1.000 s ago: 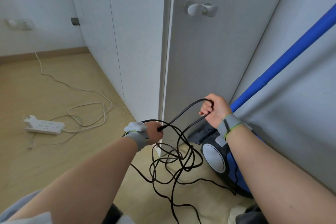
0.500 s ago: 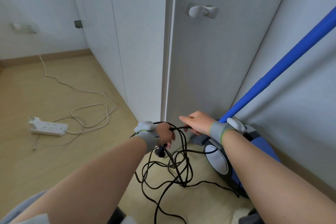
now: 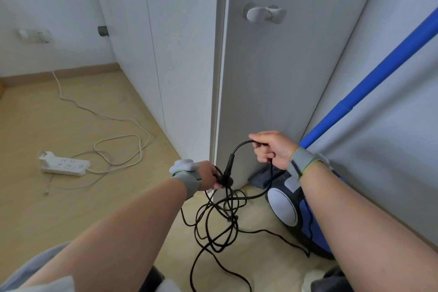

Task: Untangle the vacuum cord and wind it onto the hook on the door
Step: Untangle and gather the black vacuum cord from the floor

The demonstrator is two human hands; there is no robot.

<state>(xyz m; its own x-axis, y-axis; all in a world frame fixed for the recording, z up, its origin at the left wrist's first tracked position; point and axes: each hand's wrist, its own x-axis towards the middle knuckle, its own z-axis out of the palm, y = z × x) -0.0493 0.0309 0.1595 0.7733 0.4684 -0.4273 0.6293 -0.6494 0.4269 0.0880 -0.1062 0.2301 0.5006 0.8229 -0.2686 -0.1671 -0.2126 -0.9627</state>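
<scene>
Door (image 3: 272,83) stands ahead; vacuum (image 3: 288,211) sits on the floor (image 3: 71,216) at its foot. Cord (image 3: 213,227) hangs tangled between your arms and trails onto the floor. Right grip (image 3: 272,149) is curled round a raised cord loop; left grip (image 3: 209,176) clamps the bunched strands. Hook (image 3: 263,13) sits high on the door, well apart from the cord.

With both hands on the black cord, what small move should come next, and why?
Probably the right hand should draw the plug end up and away while the left hand holds the strands gathered there. The vacuum cord hangs below in crossed loops down to the floor, so it looks too tangled to wind onto the hook yet.
</scene>
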